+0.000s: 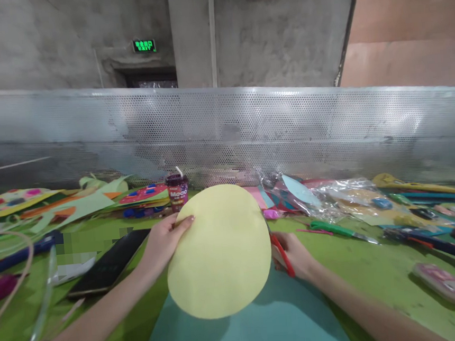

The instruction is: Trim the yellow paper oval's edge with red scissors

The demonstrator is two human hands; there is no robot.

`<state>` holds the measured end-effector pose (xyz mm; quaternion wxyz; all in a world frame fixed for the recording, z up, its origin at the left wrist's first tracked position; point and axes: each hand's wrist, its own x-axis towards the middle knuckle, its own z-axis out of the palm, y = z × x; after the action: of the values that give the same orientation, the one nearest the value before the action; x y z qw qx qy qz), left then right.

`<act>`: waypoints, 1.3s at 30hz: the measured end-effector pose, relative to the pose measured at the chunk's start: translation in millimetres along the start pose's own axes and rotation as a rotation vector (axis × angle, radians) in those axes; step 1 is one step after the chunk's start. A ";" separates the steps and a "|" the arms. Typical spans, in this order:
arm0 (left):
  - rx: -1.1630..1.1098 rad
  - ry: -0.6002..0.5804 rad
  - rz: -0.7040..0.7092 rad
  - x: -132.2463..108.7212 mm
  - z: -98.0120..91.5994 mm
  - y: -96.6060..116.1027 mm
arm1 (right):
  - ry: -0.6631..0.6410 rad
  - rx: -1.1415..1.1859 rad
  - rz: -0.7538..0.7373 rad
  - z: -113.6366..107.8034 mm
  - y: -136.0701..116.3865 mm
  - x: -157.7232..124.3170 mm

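A pale yellow rounded sheet of paper (219, 253) is held up in front of me. My left hand (169, 236) pinches its upper left edge, thumb on the near face and fingers behind. At the sheet's right edge, my right hand (294, 255) grips red-handled scissors (283, 256). Most of the blades are hidden behind the paper, so I cannot tell whether they are cutting. Below the yellow sheet lies a blue-green sheet (249, 333) on the green tabletop.
A dark phone (110, 263) lies left, a purple drink cup with a straw (177, 190) behind. Green-handled craft knife (342, 229), clear plastic packets (349, 199) and a pink item (446, 284) sit right. Paper scraps (75, 205) cover the back left. A perforated metal panel (223, 123) borders the far side.
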<state>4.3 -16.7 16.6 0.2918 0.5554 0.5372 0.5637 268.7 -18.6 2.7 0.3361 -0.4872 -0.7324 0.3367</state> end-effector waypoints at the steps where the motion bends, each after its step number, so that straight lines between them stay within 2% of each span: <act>1: 0.009 0.004 0.003 -0.1 -0.1 0.7 | 0.000 -0.005 -0.002 -0.1 0.0 -0.1; 18: 0.069 -0.022 0.004 1.4 -0.9 0.0 | 0.004 -0.116 -0.061 -3.8 7.2 2.4; 39: 0.134 -0.005 0.031 4.2 -0.9 -2.0 | 0.024 -0.074 0.041 -1.2 -2.5 -0.4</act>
<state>2.1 -12.6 16.2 0.2465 0.5835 0.5643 0.5294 268.6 -19.6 5.4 0.3199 -0.5181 -0.7300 0.3102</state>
